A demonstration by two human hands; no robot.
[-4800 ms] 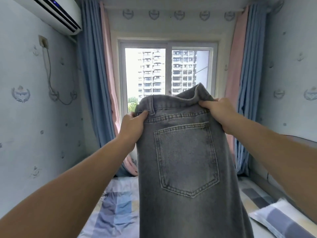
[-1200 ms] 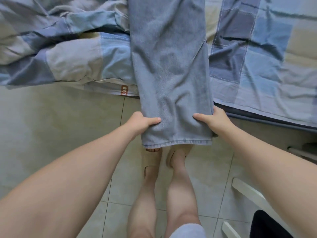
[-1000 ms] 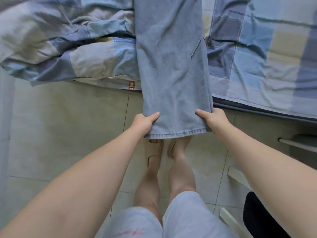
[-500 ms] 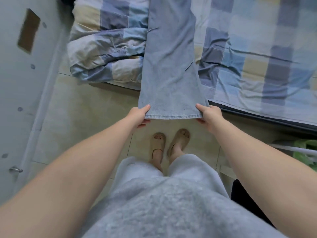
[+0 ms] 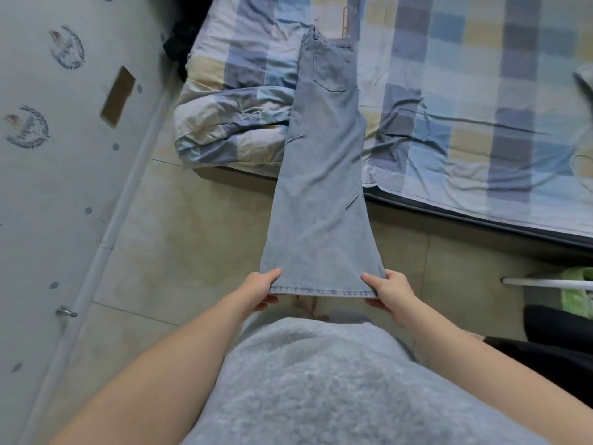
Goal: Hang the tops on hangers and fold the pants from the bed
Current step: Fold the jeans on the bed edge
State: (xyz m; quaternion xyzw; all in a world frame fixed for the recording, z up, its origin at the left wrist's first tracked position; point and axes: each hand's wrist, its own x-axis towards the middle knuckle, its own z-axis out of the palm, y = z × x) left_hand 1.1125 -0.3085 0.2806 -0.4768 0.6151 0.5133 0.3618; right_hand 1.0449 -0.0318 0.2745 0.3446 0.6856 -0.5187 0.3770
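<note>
Light grey-blue jeans [image 5: 322,175] lie folded lengthwise, leg on leg, with the waistband and back pocket resting on the bed [image 5: 465,91] and the legs stretched out over the floor towards me. My left hand [image 5: 261,289] pinches the left corner of the hem, thumb on top. My right hand [image 5: 390,289] pinches the right corner the same way. The hem is lifted to about waist height and the denim is pulled taut.
A bunched checked quilt [image 5: 231,123] lies on the bed left of the jeans. A wall [image 5: 48,155] runs along the left beside the tiled floor [image 5: 179,239]. A white rail [image 5: 545,281], green cloth [image 5: 577,293] and dark items [image 5: 555,342] are at the right.
Earlier I held the jeans up by the waistband before the window. Since then the waist went onto the bed, and over the last second both hands raised the hem and drew it back towards me.
</note>
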